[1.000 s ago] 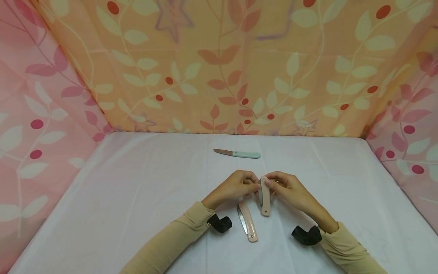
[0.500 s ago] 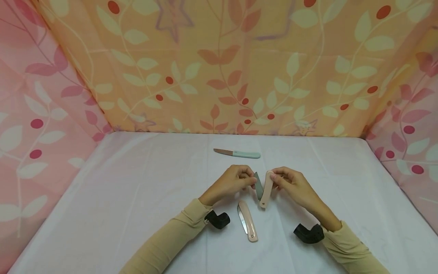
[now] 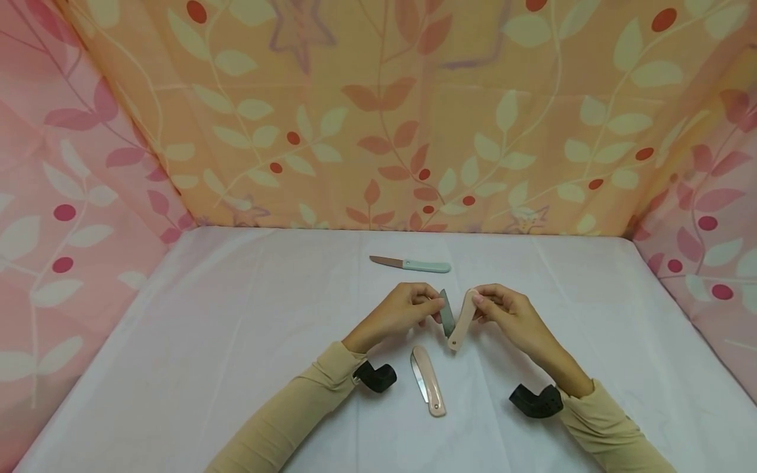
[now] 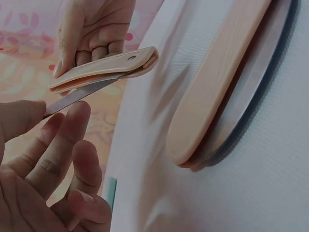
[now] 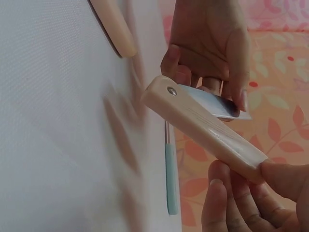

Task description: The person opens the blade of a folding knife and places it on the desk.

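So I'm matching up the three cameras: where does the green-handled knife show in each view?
Head view: the green-handled knife lies on the white table, beyond both hands, blade pointing left.
Left wrist view: only a sliver of its green handle shows at the bottom, right of the fingers.
Right wrist view: it stands as a thin vertical strip below the held knife.
Shared landmark: the held pink folding knife, partly open.
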